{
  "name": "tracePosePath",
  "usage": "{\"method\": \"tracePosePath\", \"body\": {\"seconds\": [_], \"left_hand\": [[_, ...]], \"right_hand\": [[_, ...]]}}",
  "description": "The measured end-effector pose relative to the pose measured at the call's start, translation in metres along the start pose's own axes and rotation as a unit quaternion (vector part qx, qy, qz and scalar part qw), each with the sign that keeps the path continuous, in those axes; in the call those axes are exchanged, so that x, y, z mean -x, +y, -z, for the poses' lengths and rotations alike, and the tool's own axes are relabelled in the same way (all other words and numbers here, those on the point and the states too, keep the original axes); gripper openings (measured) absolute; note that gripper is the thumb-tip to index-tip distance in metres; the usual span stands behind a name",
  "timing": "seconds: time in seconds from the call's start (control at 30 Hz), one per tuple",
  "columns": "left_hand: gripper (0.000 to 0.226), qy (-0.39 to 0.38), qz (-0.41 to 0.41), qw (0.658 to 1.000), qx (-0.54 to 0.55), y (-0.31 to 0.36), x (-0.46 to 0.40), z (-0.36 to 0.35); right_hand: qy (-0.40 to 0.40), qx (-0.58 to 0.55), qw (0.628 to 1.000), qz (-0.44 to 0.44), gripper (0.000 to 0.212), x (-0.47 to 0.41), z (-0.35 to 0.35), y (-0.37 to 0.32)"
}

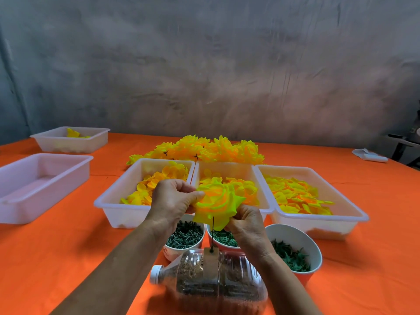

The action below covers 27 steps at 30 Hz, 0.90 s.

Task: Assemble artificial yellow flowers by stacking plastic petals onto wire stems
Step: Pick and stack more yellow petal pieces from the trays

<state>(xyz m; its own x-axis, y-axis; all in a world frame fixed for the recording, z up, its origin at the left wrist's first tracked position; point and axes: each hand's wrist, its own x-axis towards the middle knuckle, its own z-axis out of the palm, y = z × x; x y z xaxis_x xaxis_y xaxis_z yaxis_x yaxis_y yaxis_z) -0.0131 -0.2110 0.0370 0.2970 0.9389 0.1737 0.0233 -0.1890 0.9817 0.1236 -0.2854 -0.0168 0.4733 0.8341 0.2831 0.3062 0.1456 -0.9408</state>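
Observation:
A yellow-orange flower head (217, 202) sits on a thin dark wire stem (212, 235) that rises from a small block on a plastic bottle (211, 283) lying on its side. My left hand (172, 198) pinches the flower's left edge with thumb and fingers. My right hand (246, 222) grips the flower from below on its right side. Three white trays (106, 201) (268, 208) (354, 214) behind hold loose yellow petals. Finished flowers (204, 148) are piled beyond them.
Three paper cups (172, 250) (218, 243) (304, 237) with green parts stand between the bottle and the trays. Two more white trays (13, 201) (45, 142) sit at the left on the orange tablecloth. A white cloth (369, 155) lies far right.

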Motion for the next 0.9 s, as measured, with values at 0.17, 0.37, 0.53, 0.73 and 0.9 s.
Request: {"method": "tracePosePath", "body": {"seconds": [0.17,0.37,0.53,0.73,0.9], "left_hand": [[0.014,0.008,0.002,1.0,0.002,0.0,-0.005,-0.001],[0.012,0.015,0.009,1.0,0.003,-0.004,-0.015,-0.001],[0.012,0.009,0.022,1.0,-0.002,-0.011,-0.023,0.001],[0.018,0.018,0.035,0.999,-0.005,-0.02,-0.037,0.007],[0.019,0.03,0.033,0.999,-0.006,-0.024,-0.058,0.013]], "right_hand": [[-0.014,0.014,1.0,0.008,0.016,-0.005,0.001,-0.004],[-0.025,0.013,0.999,0.023,0.01,-0.014,-0.002,-0.001],[-0.025,-0.008,1.0,0.006,0.012,-0.025,-0.006,0.005],[-0.018,-0.037,0.999,-0.006,0.024,-0.043,-0.004,0.002],[-0.001,-0.082,0.997,-0.006,0.028,-0.067,-0.006,-0.006]]}}
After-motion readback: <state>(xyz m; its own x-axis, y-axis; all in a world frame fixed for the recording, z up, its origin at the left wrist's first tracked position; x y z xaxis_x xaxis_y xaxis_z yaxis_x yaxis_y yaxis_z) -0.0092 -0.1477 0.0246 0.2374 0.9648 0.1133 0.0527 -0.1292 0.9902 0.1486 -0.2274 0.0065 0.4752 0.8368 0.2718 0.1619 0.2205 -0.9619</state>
